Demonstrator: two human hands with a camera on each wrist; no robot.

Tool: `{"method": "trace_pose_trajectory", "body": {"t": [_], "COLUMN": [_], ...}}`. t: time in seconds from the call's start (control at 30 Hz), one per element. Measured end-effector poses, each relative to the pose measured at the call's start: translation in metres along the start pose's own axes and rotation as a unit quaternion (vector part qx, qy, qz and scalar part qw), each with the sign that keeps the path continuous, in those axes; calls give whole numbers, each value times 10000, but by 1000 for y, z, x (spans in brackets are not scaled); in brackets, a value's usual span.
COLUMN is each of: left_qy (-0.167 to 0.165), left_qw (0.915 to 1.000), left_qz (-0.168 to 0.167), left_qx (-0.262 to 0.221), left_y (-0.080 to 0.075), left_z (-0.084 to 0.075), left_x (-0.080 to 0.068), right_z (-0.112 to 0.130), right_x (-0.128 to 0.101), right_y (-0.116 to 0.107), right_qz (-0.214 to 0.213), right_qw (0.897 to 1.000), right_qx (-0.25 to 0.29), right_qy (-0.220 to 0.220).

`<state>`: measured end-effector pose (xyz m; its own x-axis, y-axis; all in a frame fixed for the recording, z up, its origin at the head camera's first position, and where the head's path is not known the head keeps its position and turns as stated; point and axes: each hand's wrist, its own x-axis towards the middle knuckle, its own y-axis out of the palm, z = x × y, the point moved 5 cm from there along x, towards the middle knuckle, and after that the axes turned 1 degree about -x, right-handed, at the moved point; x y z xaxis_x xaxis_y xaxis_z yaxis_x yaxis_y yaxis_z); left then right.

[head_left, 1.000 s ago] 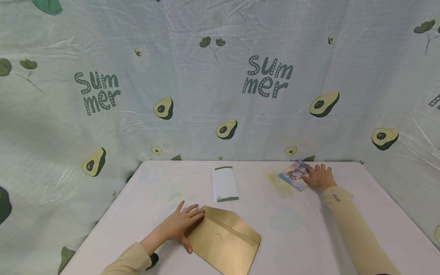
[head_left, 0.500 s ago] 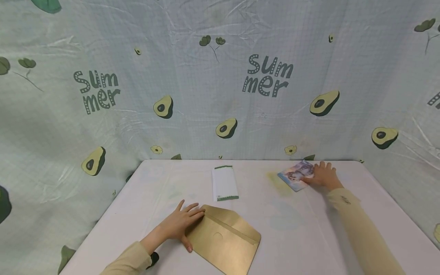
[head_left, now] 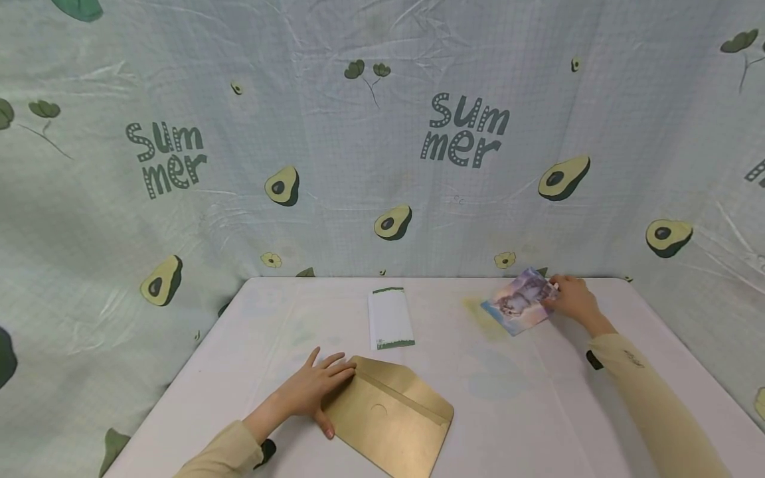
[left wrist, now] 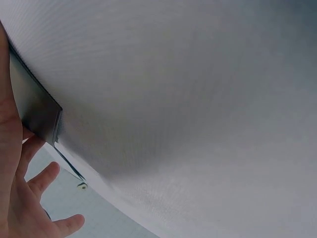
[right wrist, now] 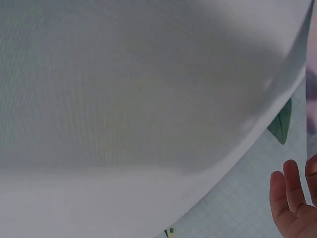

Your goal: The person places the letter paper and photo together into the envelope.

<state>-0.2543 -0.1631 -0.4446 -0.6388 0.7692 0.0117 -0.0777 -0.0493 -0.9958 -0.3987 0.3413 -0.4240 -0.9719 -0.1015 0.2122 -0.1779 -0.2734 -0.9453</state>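
A gold envelope point(head_left: 388, 418) lies on the table at the near middle, its pointed flap folded open toward the back. My left hand point(head_left: 313, 388) rests on its left edge, fingers spread and thumb along the lower side. The left wrist view catches the envelope's corner point(left wrist: 37, 99) beside the left hand point(left wrist: 29, 198). At the back right, my right hand point(head_left: 576, 302) pinches a pastel printed picture card point(head_left: 520, 302) by its right edge. That edge is raised and the card tilts. Only a strip of the card point(right wrist: 312, 79) shows in the right wrist view, by the right hand's fingers point(right wrist: 292, 191).
A white card with green edges point(head_left: 391, 318) lies flat at the back middle of the white-covered table point(head_left: 269, 332). Behind the table hangs a curtain point(head_left: 335, 146) printed with avocados and lettering.
My right hand has gone from lying on the picture card to pinching its right edge, moved slightly right and lifted that side. The left hand and envelope have stayed put.
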Motion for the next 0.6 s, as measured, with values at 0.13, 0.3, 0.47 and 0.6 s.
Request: {"method": "trace_pose_trajectory", "body": {"t": [0.13, 0.3, 0.47, 0.6], "left_qy": [-9, -19, -17, 1], "left_qw": [10000, 10000, 10000, 10000], "left_qz": [5, 6, -16, -17], "left_qx": [-8, 65, 78, 52], "left_y": [0, 0, 0, 1], "left_z": [0, 2, 2, 1], "left_x": [0, 1, 1, 1], "right_z": [-2, -3, -1, 0], "right_x": [-6, -13, -19, -25], "right_y": [-9, -17, -20, -17], "right_qz": [-311, -428, 93, 751], "right_qw": [9972, 9922, 9825, 9611], "right_qx": [657, 1158, 1859, 2624], "right_qy": [-177, -188, 78, 423]}}
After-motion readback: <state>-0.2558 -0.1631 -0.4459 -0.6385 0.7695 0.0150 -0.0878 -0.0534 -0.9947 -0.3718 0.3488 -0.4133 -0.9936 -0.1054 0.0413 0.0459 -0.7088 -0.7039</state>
